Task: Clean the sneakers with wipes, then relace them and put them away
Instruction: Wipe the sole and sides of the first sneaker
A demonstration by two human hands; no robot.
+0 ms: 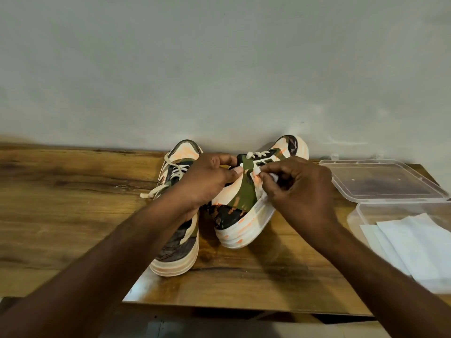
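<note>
The right sneaker (244, 203) is tilted on the tabletop (73, 191), its collar gripped by the left hand (207, 181); a white wipe (273, 178) is pinched against its side by the right hand (300, 189).

A single wide-angle view from the person's head looks forward and down across the wooden tabletop (73, 191) toward a plain grey wall (219, 57) that fills the upper half, from 9 o'clock through 12 to 3 o'clock. It sits close: both forearms rise from the 6 o'clock edge and meet just below frame centre, with the tabletop's near edge in sight at 6 o'clock and a clear plastic box (361, 215) cut by the frame at 4 o'clock. The wide lens bows the tabletop's far edge, and no second view shares the scene
</note>
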